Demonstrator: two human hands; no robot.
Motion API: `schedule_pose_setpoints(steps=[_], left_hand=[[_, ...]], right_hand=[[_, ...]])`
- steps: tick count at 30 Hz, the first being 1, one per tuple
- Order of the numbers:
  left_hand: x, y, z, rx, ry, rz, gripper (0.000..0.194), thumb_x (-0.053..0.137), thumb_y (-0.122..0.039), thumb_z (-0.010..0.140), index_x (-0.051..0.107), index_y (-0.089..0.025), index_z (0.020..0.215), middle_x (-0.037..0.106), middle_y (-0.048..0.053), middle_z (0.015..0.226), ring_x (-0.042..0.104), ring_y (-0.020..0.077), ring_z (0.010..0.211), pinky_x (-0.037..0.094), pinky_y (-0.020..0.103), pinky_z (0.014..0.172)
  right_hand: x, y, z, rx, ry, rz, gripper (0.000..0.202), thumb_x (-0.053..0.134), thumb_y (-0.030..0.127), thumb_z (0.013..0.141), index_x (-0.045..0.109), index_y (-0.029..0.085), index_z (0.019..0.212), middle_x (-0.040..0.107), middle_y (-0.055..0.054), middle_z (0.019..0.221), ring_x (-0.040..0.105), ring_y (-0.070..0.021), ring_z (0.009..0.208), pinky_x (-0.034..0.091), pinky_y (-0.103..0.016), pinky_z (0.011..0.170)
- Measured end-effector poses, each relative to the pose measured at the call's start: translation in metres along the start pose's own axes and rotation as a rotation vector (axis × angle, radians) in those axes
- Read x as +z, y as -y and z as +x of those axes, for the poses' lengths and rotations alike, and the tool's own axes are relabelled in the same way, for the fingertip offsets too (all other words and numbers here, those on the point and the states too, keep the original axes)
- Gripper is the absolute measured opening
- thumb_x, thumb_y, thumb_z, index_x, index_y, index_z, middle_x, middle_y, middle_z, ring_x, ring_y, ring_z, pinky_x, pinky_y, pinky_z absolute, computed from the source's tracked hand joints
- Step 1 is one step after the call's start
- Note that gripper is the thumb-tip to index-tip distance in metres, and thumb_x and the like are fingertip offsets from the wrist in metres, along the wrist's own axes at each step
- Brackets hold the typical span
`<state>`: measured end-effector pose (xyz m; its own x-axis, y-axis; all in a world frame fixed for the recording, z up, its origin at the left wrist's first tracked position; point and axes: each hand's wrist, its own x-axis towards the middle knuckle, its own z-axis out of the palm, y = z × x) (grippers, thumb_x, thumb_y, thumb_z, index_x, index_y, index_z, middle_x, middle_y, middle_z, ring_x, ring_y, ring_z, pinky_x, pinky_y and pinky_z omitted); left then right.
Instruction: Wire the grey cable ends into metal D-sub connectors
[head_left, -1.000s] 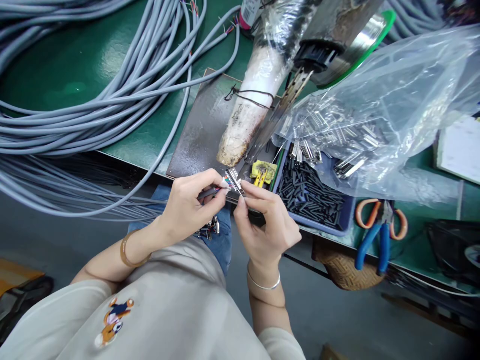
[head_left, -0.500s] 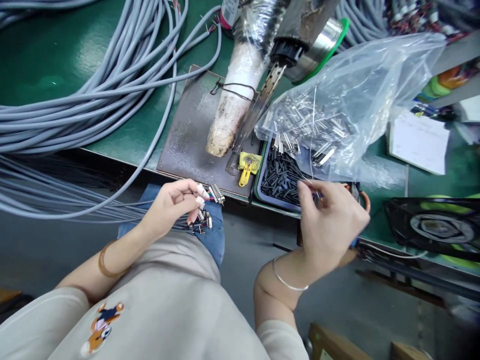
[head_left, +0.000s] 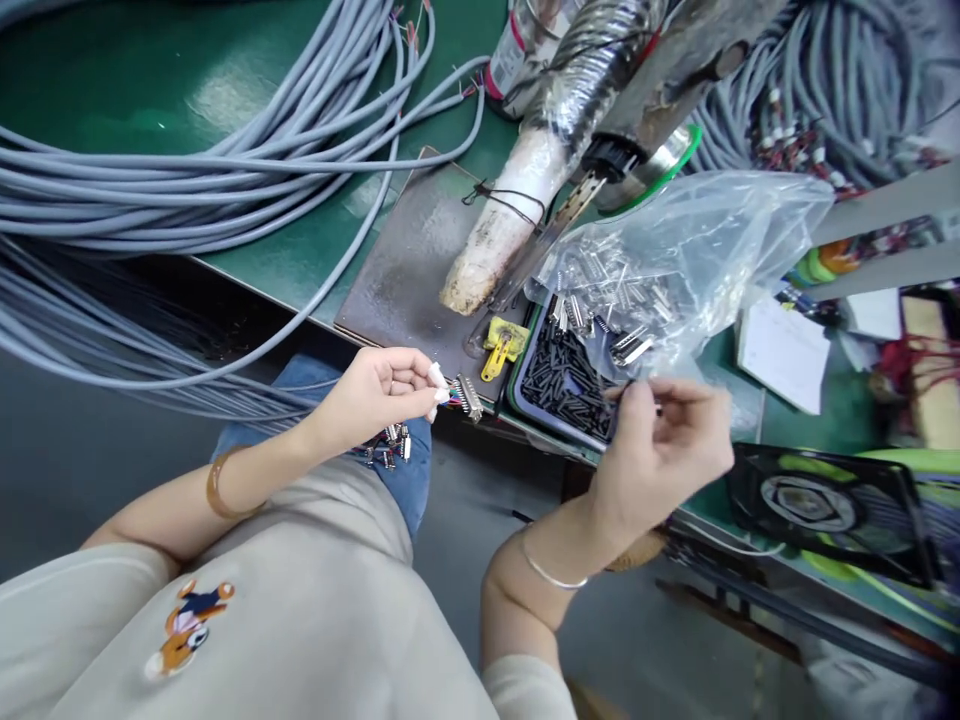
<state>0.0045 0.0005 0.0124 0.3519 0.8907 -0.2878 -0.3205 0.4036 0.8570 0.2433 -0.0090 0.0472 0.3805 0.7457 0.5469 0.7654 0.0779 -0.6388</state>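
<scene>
My left hand (head_left: 390, 393), with white wraps on its fingertips, pinches the coloured wires just behind a metal multi-pin connector (head_left: 470, 398). This connector sticks out to the right, near the table's front edge. Below the hand, several more wired connectors (head_left: 388, 446) lie on my lap. My right hand (head_left: 660, 445) is closed in a pinch over the front right of a tray (head_left: 551, 428) of short black tubes (head_left: 564, 388). Something small and dark shows at its fingertips, too blurred to name.
A yellow clip-like tool (head_left: 495, 362) lies on a dark metal plate (head_left: 397, 265). Above the plate hang a wrapped duct (head_left: 501, 230) and a soldering iron (head_left: 551, 225). A plastic bag of connectors (head_left: 720, 250) overlaps the tray. Grey cables (head_left: 225, 195) spread left; a black fan (head_left: 825, 505) stands right.
The camera view has shifted. The thin wire at my right hand no longer shows, and a small dark thing appears at its fingertips. My left hand still holds the wired connector, now angled differently.
</scene>
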Motion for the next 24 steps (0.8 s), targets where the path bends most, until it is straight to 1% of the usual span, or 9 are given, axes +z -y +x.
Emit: schedule_pose_setpoints(steps=[1, 2, 3, 4, 6, 10, 14, 21, 24], left_hand=[[0.002, 0.0, 0.0, 0.016, -0.009, 0.028, 0.017, 0.082, -0.016, 0.068, 0.066, -0.014, 0.075, 0.064, -0.002, 0.058, 0.055, 0.0056, 0.049, 0.041, 0.015, 0.046], [0.003, 0.0, 0.0, 0.033, -0.013, 0.057, 0.016, 0.08, -0.015, 0.069, 0.065, -0.013, 0.074, 0.063, -0.002, 0.058, 0.055, 0.0056, 0.049, 0.041, 0.016, 0.046], [0.005, 0.001, 0.0, 0.051, -0.013, 0.084, 0.015, 0.079, -0.016, 0.07, 0.065, -0.013, 0.073, 0.062, -0.002, 0.058, 0.053, 0.0052, 0.048, 0.039, 0.016, 0.045], [0.007, 0.001, 0.0, 0.069, -0.009, 0.11, 0.014, 0.078, -0.016, 0.071, 0.065, -0.013, 0.073, 0.06, -0.003, 0.057, 0.05, 0.0046, 0.047, 0.037, 0.016, 0.044], [0.01, 0.001, -0.001, 0.109, 0.001, 0.149, 0.012, 0.076, -0.017, 0.072, 0.065, -0.013, 0.072, 0.057, -0.004, 0.056, 0.044, 0.0037, 0.045, 0.032, 0.016, 0.042], [0.012, 0.001, -0.001, 0.15, 0.005, 0.225, 0.007, 0.073, -0.015, 0.074, 0.067, -0.012, 0.072, 0.053, -0.004, 0.056, 0.039, 0.0034, 0.047, 0.029, 0.017, 0.043], [0.01, 0.002, -0.002, 0.152, 0.0, 0.289, 0.007, 0.071, -0.016, 0.074, 0.067, -0.012, 0.072, 0.05, -0.004, 0.056, 0.036, 0.0036, 0.048, 0.027, 0.018, 0.043], [0.007, 0.004, -0.001, 0.111, 0.044, 0.342, 0.007, 0.068, -0.016, 0.075, 0.063, -0.013, 0.072, 0.048, -0.005, 0.055, 0.035, 0.0039, 0.049, 0.027, 0.017, 0.045], [0.008, 0.005, -0.001, 0.129, 0.086, 0.35, 0.006, 0.067, -0.015, 0.075, 0.06, -0.014, 0.075, 0.05, -0.005, 0.059, 0.04, 0.0047, 0.052, 0.032, 0.017, 0.048]], right_hand=[[0.0, 0.01, -0.009, -0.002, 0.015, 0.09, 0.007, 0.067, 0.025, 0.088, 0.066, 0.021, 0.082, 0.064, 0.0, 0.072, 0.058, -0.0142, 0.061, 0.038, -0.028, 0.054], [0.0, 0.019, -0.018, -0.006, 0.131, 0.15, 0.006, 0.07, 0.025, 0.088, 0.07, 0.021, 0.084, 0.065, 0.0, 0.073, 0.06, -0.0138, 0.063, 0.039, -0.026, 0.053], [0.001, 0.026, -0.026, -0.029, 0.271, 0.215, 0.007, 0.07, 0.026, 0.09, 0.072, 0.021, 0.085, 0.068, -0.001, 0.079, 0.062, -0.0136, 0.067, 0.04, -0.025, 0.052], [0.004, 0.031, -0.033, -0.031, 0.375, 0.257, 0.008, 0.069, 0.027, 0.091, 0.073, 0.022, 0.086, 0.069, -0.002, 0.082, 0.062, -0.0134, 0.068, 0.041, -0.025, 0.052], [0.01, 0.036, -0.043, -0.02, 0.49, 0.287, 0.01, 0.067, 0.027, 0.094, 0.073, 0.021, 0.087, 0.069, -0.002, 0.082, 0.06, -0.0122, 0.066, 0.042, -0.025, 0.052], [0.023, 0.037, -0.048, -0.009, 0.485, 0.257, 0.016, 0.062, 0.028, 0.097, 0.07, 0.02, 0.084, 0.066, 0.0, 0.079, 0.05, -0.0092, 0.059, 0.038, -0.025, 0.051], [0.024, 0.038, -0.045, -0.039, 0.519, 0.257, 0.017, 0.062, 0.025, 0.097, 0.068, 0.02, 0.083, 0.063, 0.002, 0.077, 0.047, -0.0082, 0.057, 0.036, -0.024, 0.05], [0.016, 0.036, -0.04, -0.165, 0.642, 0.163, 0.015, 0.061, 0.02, 0.098, 0.066, 0.021, 0.084, 0.066, 0.003, 0.077, 0.057, -0.0088, 0.064, 0.041, -0.023, 0.056], [0.016, 0.036, -0.04, -0.203, 0.661, 0.138, 0.017, 0.063, 0.02, 0.097, 0.064, 0.021, 0.081, 0.066, 0.003, 0.075, 0.059, -0.0092, 0.065, 0.043, -0.023, 0.058]])
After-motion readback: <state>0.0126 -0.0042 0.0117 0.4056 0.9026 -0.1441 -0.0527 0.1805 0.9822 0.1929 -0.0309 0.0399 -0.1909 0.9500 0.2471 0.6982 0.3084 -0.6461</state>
